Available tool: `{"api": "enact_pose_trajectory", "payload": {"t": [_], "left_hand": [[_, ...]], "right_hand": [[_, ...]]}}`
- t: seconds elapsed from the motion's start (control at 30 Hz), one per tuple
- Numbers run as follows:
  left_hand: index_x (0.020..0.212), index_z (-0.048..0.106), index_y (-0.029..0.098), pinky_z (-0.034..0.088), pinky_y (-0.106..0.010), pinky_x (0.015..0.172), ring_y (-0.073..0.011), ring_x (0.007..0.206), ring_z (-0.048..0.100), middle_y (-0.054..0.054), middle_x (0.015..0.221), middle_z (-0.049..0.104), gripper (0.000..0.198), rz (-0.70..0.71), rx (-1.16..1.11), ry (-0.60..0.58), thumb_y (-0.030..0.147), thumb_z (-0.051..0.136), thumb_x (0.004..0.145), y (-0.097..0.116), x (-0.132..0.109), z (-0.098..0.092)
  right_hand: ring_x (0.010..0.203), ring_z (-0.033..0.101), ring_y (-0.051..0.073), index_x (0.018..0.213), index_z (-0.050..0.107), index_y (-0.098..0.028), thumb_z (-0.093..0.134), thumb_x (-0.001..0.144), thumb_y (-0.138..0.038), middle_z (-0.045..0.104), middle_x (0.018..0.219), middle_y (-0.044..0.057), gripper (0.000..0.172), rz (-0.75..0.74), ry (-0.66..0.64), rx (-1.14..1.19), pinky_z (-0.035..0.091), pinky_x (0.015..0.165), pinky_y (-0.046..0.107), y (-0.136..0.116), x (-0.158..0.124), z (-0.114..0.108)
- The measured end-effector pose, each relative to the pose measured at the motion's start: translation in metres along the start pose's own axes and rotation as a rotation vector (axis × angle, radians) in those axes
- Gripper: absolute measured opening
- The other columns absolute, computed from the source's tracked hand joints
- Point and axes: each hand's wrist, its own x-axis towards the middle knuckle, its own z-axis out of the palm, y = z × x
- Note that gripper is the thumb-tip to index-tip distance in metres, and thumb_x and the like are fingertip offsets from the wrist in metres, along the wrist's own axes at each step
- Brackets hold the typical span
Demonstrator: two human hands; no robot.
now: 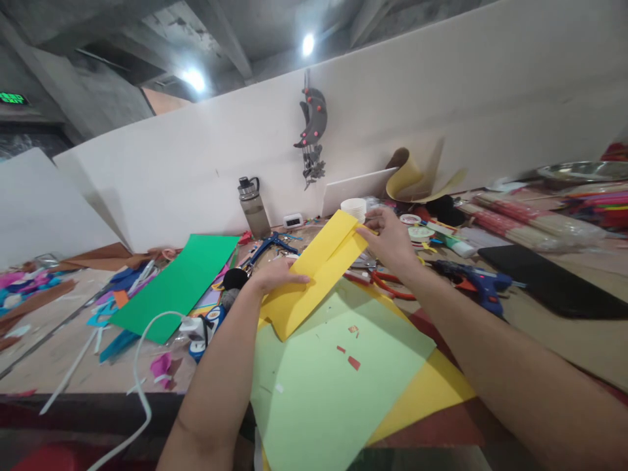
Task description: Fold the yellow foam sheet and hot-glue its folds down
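Nearest you, a pale green sheet (pixel 338 386) lies on the desk (pixel 59 333), over a larger yellow sheet (pixel 432 392) that shows along its right side. Small red scraps (pixel 354 362) sit on the green. At your left, a white cable (pixel 142 386) hangs past the desk edge and runs up to a plug (pixel 195 327).

Above the pale sheet's far part you hold the folded yellow paper (pixel 318 268), tilted, its upper end to the right. Left hand (pixel 279 275): fingers grasping the paper at its left edge, thumb laid flat across the near face. Right hand (pixel 390 241): fingers pinching the paper at its upper right edge.

Beside the work: left, a bright green sheet (pixel 184 281) over mixed clutter; right, orange-handled pliers (pixel 392 288) near your forearm, then a blue glue gun (pixel 490 291) and a black slab (pixel 549 281).

Farther back: a bottle (pixel 255 212), a small clock (pixel 293 221), stacked white cups (pixel 354 208). Behind them, a grey moon (pixel 314 118) hangs against the white wall (pixel 196 163).
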Motion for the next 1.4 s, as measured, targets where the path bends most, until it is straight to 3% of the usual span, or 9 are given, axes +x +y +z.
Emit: {"api": "enact_pose_trajectory", "payload": {"t": [0.13, 0.33, 0.47, 0.63, 0.83, 0.93, 1.03, 1.2, 1.4], "left_hand": [[0.106, 0.071, 0.020, 0.057, -0.032, 0.071, -0.0266, 0.088, 0.071, -0.006, 0.100, 0.076, 0.054, 0.017, 0.073, -0.040, 0.042, 0.084, 0.058, 0.002, 0.003, 0.002], [0.103, 0.072, 0.021, 0.055, -0.028, 0.068, -0.0269, 0.090, 0.071, -0.004, 0.100, 0.076, 0.045, 0.062, 0.266, 0.007, 0.041, 0.078, 0.063, 0.008, 0.000, 0.004], [0.115, 0.068, 0.023, 0.054, -0.026, 0.072, -0.0258, 0.097, 0.069, -0.002, 0.109, 0.074, 0.051, 0.150, 0.311, -0.027, 0.039, 0.075, 0.067, 0.014, -0.003, 0.009], [0.106, 0.070, 0.022, 0.052, -0.024, 0.068, -0.0257, 0.093, 0.069, -0.001, 0.103, 0.075, 0.044, 0.185, 0.345, -0.012, 0.034, 0.076, 0.065, 0.023, -0.004, 0.021], [0.108, 0.071, 0.023, 0.054, -0.026, 0.067, -0.0252, 0.089, 0.071, -0.002, 0.102, 0.075, 0.048, 0.102, 0.086, -0.065, 0.044, 0.078, 0.065, 0.026, -0.004, 0.042], [0.102, 0.072, 0.021, 0.055, -0.027, 0.065, -0.0251, 0.087, 0.071, -0.003, 0.100, 0.076, 0.045, 0.052, 0.013, -0.026, 0.037, 0.082, 0.061, 0.025, -0.002, 0.049], [0.097, 0.074, 0.019, 0.056, -0.028, 0.066, -0.0252, 0.083, 0.072, -0.005, 0.095, 0.077, 0.039, 0.022, -0.047, -0.007, 0.032, 0.082, 0.061, 0.022, 0.000, 0.051], [0.098, 0.075, 0.020, 0.058, -0.032, 0.073, -0.0260, 0.089, 0.072, -0.005, 0.104, 0.076, 0.044, 0.022, -0.185, -0.141, 0.030, 0.084, 0.057, 0.015, 0.002, 0.050], [0.105, 0.074, 0.020, 0.058, -0.032, 0.076, -0.0257, 0.092, 0.071, -0.006, 0.106, 0.075, 0.051, 0.050, -0.261, -0.155, 0.032, 0.086, 0.057, 0.017, 0.000, 0.053]], "right_hand": [[0.073, 0.060, 0.019, 0.105, 0.052, -0.023, 0.067, 0.073, -0.029, 0.063, 0.079, 0.001, 0.037, 0.029, 0.008, 0.044, 0.049, 0.070, 0.035, -0.004, -0.001, -0.001], [0.074, 0.061, 0.020, 0.103, 0.051, -0.024, 0.066, 0.071, -0.029, 0.062, 0.078, 0.000, 0.036, 0.110, 0.013, 0.113, 0.050, 0.068, 0.035, -0.006, 0.001, -0.002], [0.078, 0.063, 0.022, 0.104, 0.051, -0.024, 0.064, 0.071, -0.028, 0.063, 0.083, 0.002, 0.035, 0.105, 0.078, 0.101, 0.051, 0.070, 0.037, -0.002, 0.003, -0.002], [0.082, 0.064, 0.023, 0.106, 0.049, -0.024, 0.063, 0.072, -0.028, 0.063, 0.090, 0.004, 0.037, 0.101, 0.158, 0.093, 0.053, 0.071, 0.037, 0.000, 0.005, -0.003], [0.096, 0.062, 0.027, 0.104, 0.051, -0.027, 0.063, 0.074, -0.028, 0.063, 0.103, 0.009, 0.033, 0.071, 0.240, 0.080, 0.052, 0.078, 0.041, -0.002, 0.006, -0.006], [0.095, 0.062, 0.028, 0.106, 0.051, -0.027, 0.062, 0.074, -0.030, 0.063, 0.103, 0.009, 0.034, 0.068, 0.248, 0.075, 0.053, 0.078, 0.043, -0.002, 0.007, -0.007], [0.094, 0.063, 0.027, 0.107, 0.050, -0.026, 0.061, 0.075, -0.032, 0.063, 0.104, 0.009, 0.034, 0.082, 0.236, 0.078, 0.054, 0.075, 0.041, -0.004, 0.008, -0.008], [0.087, 0.064, 0.024, 0.104, 0.049, -0.025, 0.063, 0.074, -0.033, 0.064, 0.102, 0.008, 0.034, 0.121, 0.214, 0.165, 0.054, 0.068, 0.036, -0.012, 0.007, -0.009], [0.083, 0.061, 0.023, 0.102, 0.052, -0.024, 0.061, 0.073, -0.029, 0.065, 0.100, 0.007, 0.030, 0.091, 0.255, 0.108, 0.051, 0.071, 0.037, -0.019, 0.006, -0.010]]}}
